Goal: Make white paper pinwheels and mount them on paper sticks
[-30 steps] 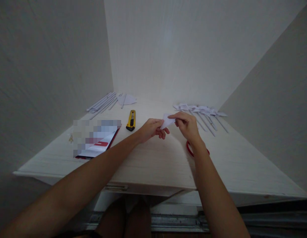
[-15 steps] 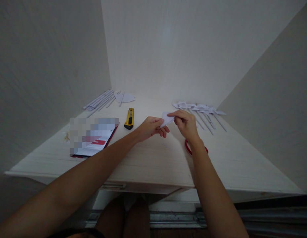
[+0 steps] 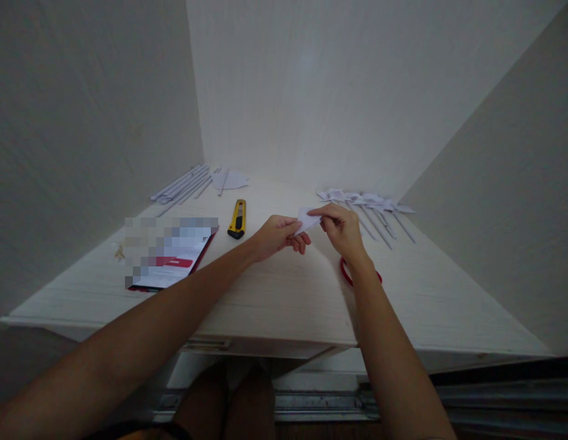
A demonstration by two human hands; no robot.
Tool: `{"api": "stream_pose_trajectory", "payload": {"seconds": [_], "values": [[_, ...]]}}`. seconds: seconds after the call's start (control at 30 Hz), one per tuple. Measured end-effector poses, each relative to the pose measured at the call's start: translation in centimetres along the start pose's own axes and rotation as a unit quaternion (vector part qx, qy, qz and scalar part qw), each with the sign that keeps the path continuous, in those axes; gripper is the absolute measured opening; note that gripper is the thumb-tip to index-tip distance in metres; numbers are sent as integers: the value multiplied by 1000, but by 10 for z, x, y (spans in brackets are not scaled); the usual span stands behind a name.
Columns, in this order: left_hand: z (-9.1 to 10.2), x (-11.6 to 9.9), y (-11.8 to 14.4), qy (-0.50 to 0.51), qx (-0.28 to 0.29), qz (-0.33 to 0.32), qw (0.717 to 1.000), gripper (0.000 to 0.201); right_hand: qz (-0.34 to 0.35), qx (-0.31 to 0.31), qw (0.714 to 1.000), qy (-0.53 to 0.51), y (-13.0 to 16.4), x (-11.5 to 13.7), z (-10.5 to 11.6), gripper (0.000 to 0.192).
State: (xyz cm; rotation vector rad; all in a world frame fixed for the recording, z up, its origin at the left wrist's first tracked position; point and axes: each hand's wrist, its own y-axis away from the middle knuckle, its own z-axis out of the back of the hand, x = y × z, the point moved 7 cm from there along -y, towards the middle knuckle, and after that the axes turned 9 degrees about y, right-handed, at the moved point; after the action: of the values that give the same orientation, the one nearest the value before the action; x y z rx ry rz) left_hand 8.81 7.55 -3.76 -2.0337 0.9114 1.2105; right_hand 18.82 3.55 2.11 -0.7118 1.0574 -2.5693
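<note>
A small white piece of paper (image 3: 306, 219) is pinched between both my hands just above the pale wooden tabletop (image 3: 274, 287). My left hand (image 3: 277, 235) grips its left side with thumb and fingers. My right hand (image 3: 341, 229) holds its upper right edge, fingers curled over it. A red ring-shaped thing (image 3: 350, 275) lies on the table, partly hidden under my right wrist.
A yellow utility knife (image 3: 236, 219) lies left of my hands. A red-edged booklet (image 3: 171, 260) rests at the left. Thin paper rolls (image 3: 180, 185) lie at the back left, and small paper flags on sticks (image 3: 370, 208) at the back right. Walls enclose three sides.
Both hands keep their hold on the paper with only tiny finger shifts. The view has drifted slightly, so everything sits a little further left and up.
</note>
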Motion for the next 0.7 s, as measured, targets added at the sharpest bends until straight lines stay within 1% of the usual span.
{"api": "stream_pose_trajectory", "payload": {"seconds": [0.1, 0.2, 0.27, 0.3, 0.4, 0.5, 0.63, 0.7], "values": [[0, -4, -1, -39, -2, -21, 999, 25, -9, 16, 999, -26, -1, -3, -1, 34], [1, -8, -1, -136, -5, -46, 990, 25, -43, 9, 995, -86, -2, -8, 6, 36], [1, -11, 1, -235, -2, -65, 970, 25, -80, 4, 989, -127, -3, -11, 9, 32], [-1, -12, 2, -285, 5, -77, 956, 25, -98, 13, 986, -135, -3, -12, 9, 29], [-6, -13, 6, -395, 38, -98, 913, 27, -126, 83, 982, -112, -1, -9, -1, 22], [-9, -12, 9, -439, 58, -100, 891, 27, -132, 144, 974, -115, 3, -7, -10, 18], [-11, -12, 11, -468, 73, -113, 874, 28, -151, 188, 954, -178, 7, -11, -15, 15], [-11, -11, 10, -478, 78, -111, 868, 28, -166, 202, 946, -189, 9, -14, -16, 15]]}}
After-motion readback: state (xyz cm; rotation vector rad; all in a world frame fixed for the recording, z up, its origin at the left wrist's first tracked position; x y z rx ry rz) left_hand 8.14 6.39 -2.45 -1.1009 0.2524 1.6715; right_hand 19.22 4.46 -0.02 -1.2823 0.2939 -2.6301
